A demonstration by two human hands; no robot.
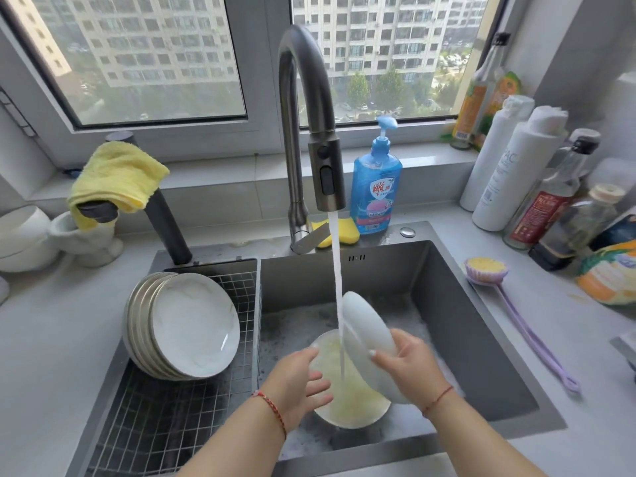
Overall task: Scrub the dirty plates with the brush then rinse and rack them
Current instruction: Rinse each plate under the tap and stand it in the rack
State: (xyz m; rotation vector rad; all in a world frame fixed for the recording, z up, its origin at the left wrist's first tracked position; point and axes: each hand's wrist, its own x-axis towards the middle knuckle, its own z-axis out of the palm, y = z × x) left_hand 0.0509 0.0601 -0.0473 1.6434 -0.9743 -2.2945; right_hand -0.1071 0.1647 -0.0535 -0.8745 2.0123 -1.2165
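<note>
Stacked plates [186,325] are blocking left of the left hand [296,383]; the faucet [309,132] is looming beyond, the sink wall [481,321] leaving room right.

Both hands forward, left [303,380] with fingers extended, right [409,366] curled in a grip

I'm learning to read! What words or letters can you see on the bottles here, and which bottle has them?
"PAC": white bottle, running up its side.
Blue soap bottle: red label with Chinese characters, too blurred to read.
Dark sauce bottle: red label, too blurred.
Windowsill bottles: print too small.
</note>
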